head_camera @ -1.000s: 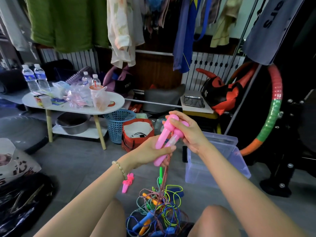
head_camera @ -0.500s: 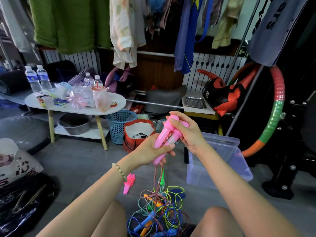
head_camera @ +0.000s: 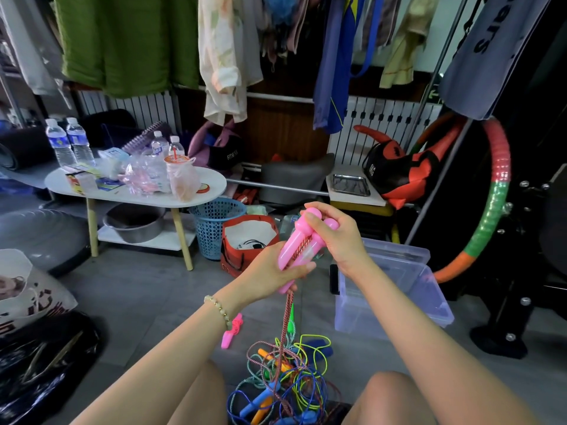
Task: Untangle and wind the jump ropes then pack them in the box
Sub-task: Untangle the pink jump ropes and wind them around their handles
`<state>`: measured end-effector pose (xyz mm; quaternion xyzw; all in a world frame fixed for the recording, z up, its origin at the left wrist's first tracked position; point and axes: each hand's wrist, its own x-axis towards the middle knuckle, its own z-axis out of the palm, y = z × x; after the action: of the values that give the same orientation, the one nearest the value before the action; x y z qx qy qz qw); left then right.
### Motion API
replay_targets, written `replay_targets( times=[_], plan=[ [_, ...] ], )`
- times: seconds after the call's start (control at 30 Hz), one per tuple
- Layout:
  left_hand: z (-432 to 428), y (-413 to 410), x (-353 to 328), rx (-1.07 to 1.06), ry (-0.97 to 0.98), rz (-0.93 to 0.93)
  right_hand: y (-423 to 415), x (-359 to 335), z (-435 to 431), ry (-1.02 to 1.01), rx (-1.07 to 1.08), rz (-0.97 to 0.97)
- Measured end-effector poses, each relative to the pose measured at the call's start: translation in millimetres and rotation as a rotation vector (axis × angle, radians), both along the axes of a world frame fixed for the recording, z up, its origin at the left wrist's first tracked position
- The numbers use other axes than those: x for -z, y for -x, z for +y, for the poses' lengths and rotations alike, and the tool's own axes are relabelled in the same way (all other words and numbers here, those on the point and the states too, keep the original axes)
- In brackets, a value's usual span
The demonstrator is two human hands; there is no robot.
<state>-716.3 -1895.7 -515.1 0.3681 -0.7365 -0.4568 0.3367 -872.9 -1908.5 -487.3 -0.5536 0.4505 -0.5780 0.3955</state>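
Two pink handles (head_camera: 294,246) sit mid-frame, side by side: the left hand (head_camera: 267,277) curls round their lower ends, the right hand (head_camera: 337,240) pinches the knobbed tops. Light and rigid, they seem the best grip; the limp cord (head_camera: 287,314) trails into the tangle (head_camera: 282,384) below, likely to snag.

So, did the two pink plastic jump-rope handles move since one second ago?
No. The pink plastic handles remain just left of the clear plastic box, level with its rim.
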Motion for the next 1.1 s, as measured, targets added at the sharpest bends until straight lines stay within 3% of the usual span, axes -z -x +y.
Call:
replay_targets(
  times=[0.13, 0.3, 0.6, 0.73, 0.8, 0.9, 1.0, 1.1],
  plan=[
    [2, 3, 2, -0.011, 0.058, -0.023, 3, -2, 1, 0.011, -0.003, 0.002],
    [-2, 8, 1, 0.034, -0.111, 0.052, 9, 0, -3, -0.047, -0.020, -0.080],
    [-6, 10, 5, 0.111, -0.159, -0.001, 16, 19, -3, -0.113, 0.025, -0.166],
    [-11, 17, 3, 0.028, -0.178, 0.108, 20, 33, 2, -0.298, -0.223, -0.296],
    [-17, 20, 2, -0.006, -0.198, 0.164, 21, 53, 12, -0.418, -0.342, -0.219],
    [-32, 21, 3, -0.064, -0.274, 0.253, 28, 80, 28, -0.475, -0.343, 0.022],
    [-47, 15, 4, -0.124, -0.320, 0.303, 40, 87, 41, -0.342, -0.204, 0.158],
    [-52, 7, 6, -0.099, -0.303, 0.170, 47, 59, 48, -0.182, -0.065, 0.253]
  ],
)
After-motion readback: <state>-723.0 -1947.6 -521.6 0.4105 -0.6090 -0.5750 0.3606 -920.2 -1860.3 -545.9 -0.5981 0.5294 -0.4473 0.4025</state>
